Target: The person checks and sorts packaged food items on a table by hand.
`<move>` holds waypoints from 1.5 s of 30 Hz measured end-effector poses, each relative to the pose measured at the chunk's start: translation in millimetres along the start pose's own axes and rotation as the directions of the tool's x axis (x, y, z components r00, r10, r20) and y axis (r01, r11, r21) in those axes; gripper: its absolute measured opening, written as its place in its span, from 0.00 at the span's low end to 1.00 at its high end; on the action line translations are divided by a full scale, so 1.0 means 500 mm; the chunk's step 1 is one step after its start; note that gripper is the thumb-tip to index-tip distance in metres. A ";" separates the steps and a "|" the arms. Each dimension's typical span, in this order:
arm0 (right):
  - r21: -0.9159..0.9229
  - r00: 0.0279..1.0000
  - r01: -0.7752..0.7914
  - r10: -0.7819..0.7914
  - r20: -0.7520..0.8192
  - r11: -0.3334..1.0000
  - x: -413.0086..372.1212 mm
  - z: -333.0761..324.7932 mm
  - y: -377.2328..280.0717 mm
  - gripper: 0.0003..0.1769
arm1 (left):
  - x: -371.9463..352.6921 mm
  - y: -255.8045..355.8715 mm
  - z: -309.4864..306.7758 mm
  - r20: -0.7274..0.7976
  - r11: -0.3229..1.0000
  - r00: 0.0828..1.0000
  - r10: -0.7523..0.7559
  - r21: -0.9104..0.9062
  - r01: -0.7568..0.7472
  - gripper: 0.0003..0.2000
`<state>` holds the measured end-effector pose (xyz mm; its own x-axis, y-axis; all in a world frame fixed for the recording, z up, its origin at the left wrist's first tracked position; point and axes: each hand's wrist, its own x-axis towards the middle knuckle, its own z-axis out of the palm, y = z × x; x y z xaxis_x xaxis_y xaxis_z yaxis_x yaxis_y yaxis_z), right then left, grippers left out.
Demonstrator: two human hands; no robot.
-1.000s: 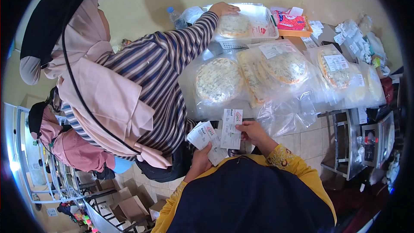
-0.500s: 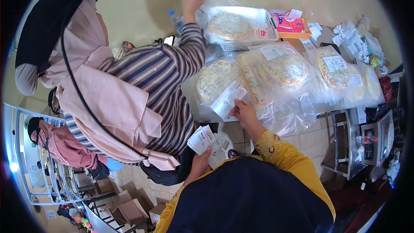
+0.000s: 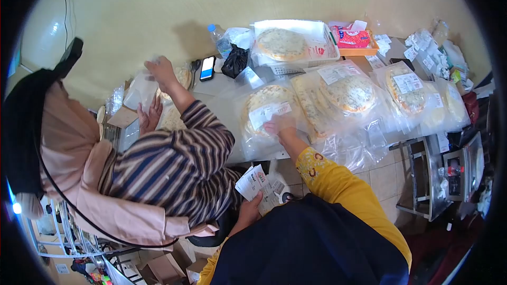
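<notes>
A printed white label (image 3: 264,114) lies over a bagged pizza (image 3: 266,95) at the near side of the table. The fingers of my right hand (image 3: 283,127) are closed at this label's lower right corner, right at the clear bag. Low in front of me, my left hand (image 3: 250,210) grips a fanned stack of labels (image 3: 254,180), its thumb across the printed face. Beside the labelled pizza, more bagged pizzas (image 3: 347,92) overlap one another, the top one with a label near its upper edge.
A co-worker in a striped sleeve (image 3: 203,121) handles a clear bag (image 3: 138,89) at left. Behind are a white basket (image 3: 327,55) with a bagged pizza, a phone (image 3: 207,68), a bottle (image 3: 219,41) and an orange box (image 3: 359,51). Labelled bags (image 3: 407,87) line the right.
My right hand has moved left and slightly up, bringing the label flat over the pizza bag. The co-worker has shifted left, away from the basket, uncovering the phone and a black bag.
</notes>
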<state>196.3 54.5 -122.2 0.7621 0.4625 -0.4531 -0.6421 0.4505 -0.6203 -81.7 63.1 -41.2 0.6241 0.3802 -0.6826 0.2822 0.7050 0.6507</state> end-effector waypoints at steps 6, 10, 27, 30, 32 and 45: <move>-0.628 0.942 0.298 -0.327 0.073 0.718 0.042 -0.031 0.011 0.16 | -0.002 0.007 0.010 0.002 0.999 1.000 -0.008 -0.031 0.008 0.18; -0.879 0.769 0.444 -0.578 0.273 0.175 0.002 -0.006 -0.014 0.13 | -0.005 0.019 0.032 -0.041 1.000 0.999 -0.008 -0.006 0.008 0.18; -0.257 0.981 -0.031 -0.020 -0.192 0.966 -0.002 0.032 -0.094 0.14 | 0.014 0.035 0.079 -0.091 0.998 0.995 0.043 0.048 -0.039 0.19; -0.262 0.984 -0.029 -0.019 -0.179 0.965 0.006 0.026 -0.092 0.12 | 0.016 0.037 0.091 -0.094 0.996 0.993 0.068 0.072 -0.061 0.18; -0.262 0.985 -0.023 -0.023 -0.173 0.965 0.005 0.023 -0.090 0.13 | 0.020 0.035 0.096 -0.099 0.996 0.993 0.065 0.073 -0.058 0.18; -0.368 0.983 -0.180 0.153 -0.101 0.912 0.018 0.011 -0.105 0.15 | 0.051 0.016 0.118 -0.147 1.000 0.989 0.017 -0.015 -0.019 0.18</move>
<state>236.7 39.5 -90.1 0.6590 0.4468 -0.6050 -0.6924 0.0465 -0.7200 -20.6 42.9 -33.8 0.5147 0.4760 -0.7132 0.2593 0.7064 0.6586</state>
